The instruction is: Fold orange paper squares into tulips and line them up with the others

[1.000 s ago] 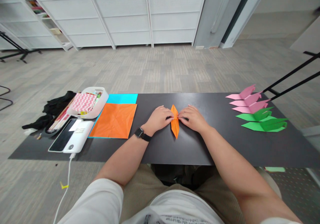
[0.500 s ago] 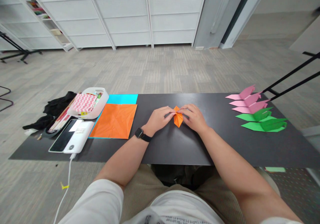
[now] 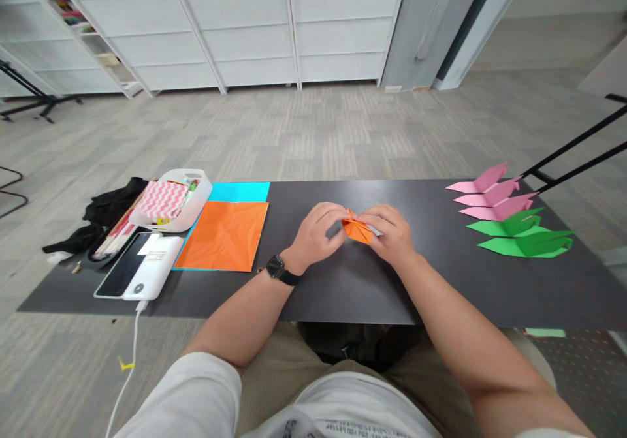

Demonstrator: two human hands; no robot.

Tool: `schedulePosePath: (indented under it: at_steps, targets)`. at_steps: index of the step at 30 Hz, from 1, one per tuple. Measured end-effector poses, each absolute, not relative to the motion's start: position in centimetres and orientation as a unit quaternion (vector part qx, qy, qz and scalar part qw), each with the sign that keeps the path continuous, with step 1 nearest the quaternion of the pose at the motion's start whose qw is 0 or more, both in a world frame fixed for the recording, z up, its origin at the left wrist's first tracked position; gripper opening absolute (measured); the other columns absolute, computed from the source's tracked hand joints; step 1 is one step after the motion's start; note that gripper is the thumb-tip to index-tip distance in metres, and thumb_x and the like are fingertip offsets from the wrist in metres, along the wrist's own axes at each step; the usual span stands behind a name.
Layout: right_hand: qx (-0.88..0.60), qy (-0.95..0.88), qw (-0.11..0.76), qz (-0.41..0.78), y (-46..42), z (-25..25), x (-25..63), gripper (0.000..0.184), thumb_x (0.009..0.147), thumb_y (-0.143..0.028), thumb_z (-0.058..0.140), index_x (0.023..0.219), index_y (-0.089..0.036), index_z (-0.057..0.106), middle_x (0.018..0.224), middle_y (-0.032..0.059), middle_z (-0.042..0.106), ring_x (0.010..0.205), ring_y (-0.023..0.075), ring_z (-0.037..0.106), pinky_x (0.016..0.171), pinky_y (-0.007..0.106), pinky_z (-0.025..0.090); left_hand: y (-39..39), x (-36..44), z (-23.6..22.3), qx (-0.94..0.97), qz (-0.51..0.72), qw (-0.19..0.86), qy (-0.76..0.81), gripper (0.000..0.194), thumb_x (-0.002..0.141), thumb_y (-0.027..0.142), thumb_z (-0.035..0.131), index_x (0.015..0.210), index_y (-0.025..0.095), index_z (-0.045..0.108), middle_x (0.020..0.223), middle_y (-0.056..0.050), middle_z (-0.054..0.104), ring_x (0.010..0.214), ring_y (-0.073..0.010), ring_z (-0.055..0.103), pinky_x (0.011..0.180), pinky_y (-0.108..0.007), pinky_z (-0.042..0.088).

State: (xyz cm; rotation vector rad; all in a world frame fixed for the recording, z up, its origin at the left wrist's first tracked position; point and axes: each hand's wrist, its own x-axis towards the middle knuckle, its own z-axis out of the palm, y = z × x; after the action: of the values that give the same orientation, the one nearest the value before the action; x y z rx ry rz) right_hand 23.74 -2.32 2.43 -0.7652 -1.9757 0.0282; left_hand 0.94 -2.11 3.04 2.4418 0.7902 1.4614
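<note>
Between my two hands is a small folded piece of orange origami paper, creased into a compact shape, over the middle of the dark table. My left hand pinches its left side, thumb in front and fingers behind. On the other side, my right hand grips the right edge in the same way. Fingers cover both ends of the paper. To the right stand folded paper birds: pink ones at the back and green ones nearer me.
Left of my hands, orange paper sheets lie over blue sheets. Beyond them are a white basket with a pink zigzag-patterned packet, a black cloth, a phone and a white power bank with a cable.
The orange paper has turned from lengthwise and flat to tilted and sideways, lifted slightly. Both hands have shifted their hold on it.
</note>
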Motion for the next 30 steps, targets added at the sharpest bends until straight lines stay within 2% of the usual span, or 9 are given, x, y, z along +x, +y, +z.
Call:
schedulePosePath:
  at_steps: [7,11,14,17,22,25,30]
  targets:
    - [-0.313,-0.803,0.503,0.058,-3.5,3.7,23.4,0.031,0.098,-0.019,0.067,0.122,-0.034,0.078,0.106,0.0049,0.080,0.093,0.0245,0.075,0.084,0.044,0.061,-2.7,1.0,3.4,0.822,0.494,0.078,0.273,0.009,0.103,0.022,0.065,0.110,0.024,0.072,0.107,-0.005,0.081,0.104,-0.0195,0.076,0.107,-0.044,0.059]
    - [-0.337,-0.793,0.497,0.102,-4.0,4.0,23.1,0.021,0.099,-0.024,0.067,0.116,-0.031,0.077,0.102,0.0049,0.081,0.090,0.0242,0.076,0.081,0.041,0.062,-3.2,1.0,3.7,0.802,0.501,0.104,0.309,0.008,0.104,0.029,0.067,0.104,0.022,0.071,0.101,-0.006,0.080,0.098,-0.0196,0.075,0.093,-0.037,0.060]
    - [-0.357,-0.780,0.485,0.167,-3.9,3.7,23.0,0.019,0.099,-0.031,0.067,0.117,-0.029,0.074,0.102,0.0050,0.080,0.089,0.0235,0.075,0.082,0.040,0.061,-3.4,1.0,4.0,0.779,0.498,0.177,0.337,0.011,0.103,0.031,0.066,0.101,0.021,0.069,0.095,-0.004,0.076,0.089,-0.0177,0.071,0.085,-0.032,0.056]
    - [-0.360,-0.755,0.491,0.243,-3.7,3.2,22.9,0.022,0.101,-0.036,0.065,0.121,-0.027,0.071,0.103,0.0048,0.078,0.087,0.0212,0.072,0.082,0.037,0.059,-3.2,1.2,3.9,0.742,0.492,0.293,0.348,0.015,0.102,0.035,0.066,0.100,0.020,0.066,0.094,-0.003,0.072,0.087,-0.0160,0.067,0.084,-0.030,0.054]
    - [-0.365,-0.703,0.500,0.350,-3.2,2.5,22.7,0.020,0.102,-0.041,0.066,0.117,-0.028,0.069,0.081,-0.0016,0.064,0.071,0.0162,0.061,0.070,0.032,0.053,-2.4,1.7,2.8,0.675,0.482,0.460,0.317,0.023,0.101,0.040,0.070,0.110,0.020,0.065,0.083,0.002,0.059,0.077,-0.0118,0.058,0.078,-0.026,0.050]
    - [-0.368,-0.676,0.500,0.397,-2.9,2.0,22.6,0.023,0.101,-0.047,0.068,0.114,-0.028,0.070,0.076,-0.0030,0.061,0.068,0.0156,0.057,0.067,0.030,0.051,-2.0,1.9,2.1,0.644,0.481,0.510,0.305,0.029,0.099,0.043,0.073,0.113,0.019,0.065,0.082,0.003,0.059,0.075,-0.0110,0.057,0.074,-0.025,0.050]
    - [-0.347,-0.630,0.519,0.462,-2.3,1.3,22.7,0.029,0.095,-0.056,0.074,0.103,-0.028,0.072,0.084,-0.0004,0.069,0.077,0.0178,0.064,0.073,0.032,0.056,-1.7,2.0,1.6,0.631,0.487,0.526,0.296,0.031,0.099,0.046,0.075,0.112,0.019,0.068,0.095,-0.003,0.071,0.084,-0.0139,0.067,0.080,-0.028,0.057]
